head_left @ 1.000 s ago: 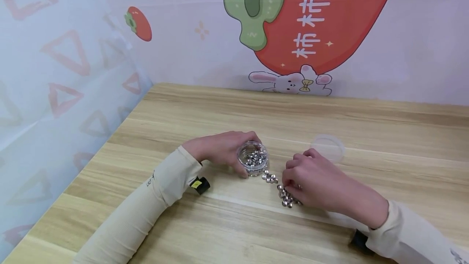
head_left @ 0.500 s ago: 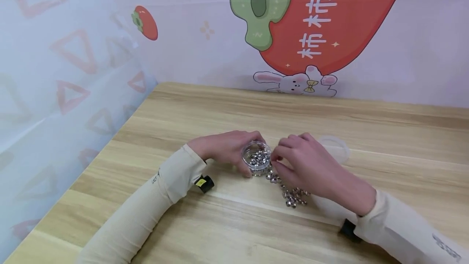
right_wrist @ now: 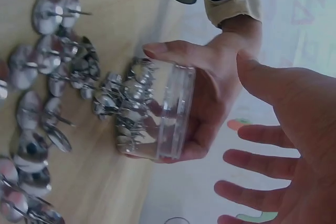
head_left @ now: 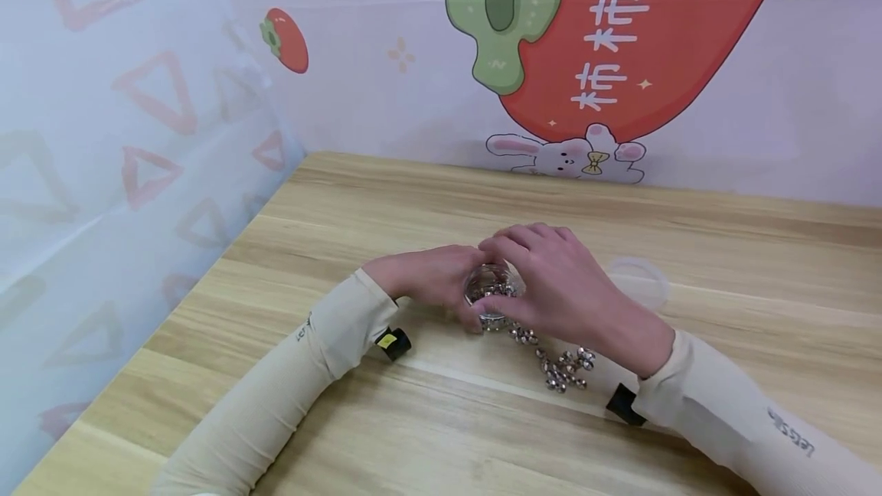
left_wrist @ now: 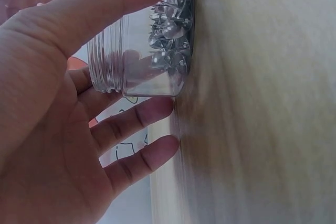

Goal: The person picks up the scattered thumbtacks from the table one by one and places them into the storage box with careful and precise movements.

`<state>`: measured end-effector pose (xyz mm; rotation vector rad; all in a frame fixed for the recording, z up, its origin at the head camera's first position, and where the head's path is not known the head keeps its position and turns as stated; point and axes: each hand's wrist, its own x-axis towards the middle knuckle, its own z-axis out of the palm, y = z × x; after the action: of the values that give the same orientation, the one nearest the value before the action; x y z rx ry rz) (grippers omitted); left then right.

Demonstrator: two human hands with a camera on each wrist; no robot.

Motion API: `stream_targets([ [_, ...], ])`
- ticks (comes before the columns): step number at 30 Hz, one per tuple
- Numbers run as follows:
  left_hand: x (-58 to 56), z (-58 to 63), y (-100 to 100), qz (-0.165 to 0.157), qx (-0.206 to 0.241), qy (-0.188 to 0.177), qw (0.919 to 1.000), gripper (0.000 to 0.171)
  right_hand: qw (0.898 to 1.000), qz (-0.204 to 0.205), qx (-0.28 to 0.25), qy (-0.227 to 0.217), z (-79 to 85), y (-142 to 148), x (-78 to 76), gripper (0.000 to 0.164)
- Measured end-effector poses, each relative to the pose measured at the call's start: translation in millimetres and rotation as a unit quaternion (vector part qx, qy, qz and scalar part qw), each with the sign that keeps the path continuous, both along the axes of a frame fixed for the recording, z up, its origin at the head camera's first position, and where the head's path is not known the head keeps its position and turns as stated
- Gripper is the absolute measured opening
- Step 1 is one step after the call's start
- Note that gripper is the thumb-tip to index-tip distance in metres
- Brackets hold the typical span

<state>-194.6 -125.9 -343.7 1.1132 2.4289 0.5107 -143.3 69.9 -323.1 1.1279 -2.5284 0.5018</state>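
Note:
A clear round jar stands uncapped on the wooden table, with silver thumbtacks in its lower part. My left hand holds it from the left, thumb on the near side and fingers on the far side. Over the jar's mouth hovers my right hand, its thumb and fingers spread apart; the right wrist view shows a gap between them and the jar, and nothing held. Loose thumbtacks lie in a scattered pile to the right of the jar, some close against its base.
A translucent round lid lies flat behind the right hand, partly hidden by it. The wooden table meets a printed wall covering at the back and left. Black wrist devices hang under both sleeves.
My right hand has moved from the loose thumbtacks leftward and up to the jar's mouth, and its pinched fingers have spread. My left hand keeps holding the jar. The head view has shifted slightly.

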Motion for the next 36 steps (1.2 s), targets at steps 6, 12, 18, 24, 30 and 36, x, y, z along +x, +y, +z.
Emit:
stream_targets([
  [6,0.9,1.0,1.0,-0.004,-0.017,0.016,0.9997,0.088,1.000,0.002,0.023,-0.018,0.7,0.6,0.7,0.073],
  [12,1.0,2.4,2.7,-0.010,-0.027,0.029,0.9991,0.081,0.999,0.004,0.028,-0.023,-0.7,3.6,2.6,0.072],
  [18,1.1,2.6,2.1,0.011,-0.007,-0.007,0.9999,0.085,0.999,0.014,0.029,-0.008,-2.3,15.5,10.1,0.065],
  [24,0.8,0.1,3.8,0.037,-0.012,-0.020,0.9990,0.080,0.999,-0.007,0.038,-0.007,-8.3,42.5,26.1,0.045],
  [30,0.6,0.1,4.2,0.036,-0.012,-0.013,0.9992,0.081,0.998,-0.021,0.055,-0.015,-12.6,64.1,38.3,0.015],
  [36,1.5,0.4,4.7,0.039,-0.011,-0.016,0.9991,0.081,0.995,-0.016,0.093,-0.039,-16.9,67.2,40.1,0.009],
])
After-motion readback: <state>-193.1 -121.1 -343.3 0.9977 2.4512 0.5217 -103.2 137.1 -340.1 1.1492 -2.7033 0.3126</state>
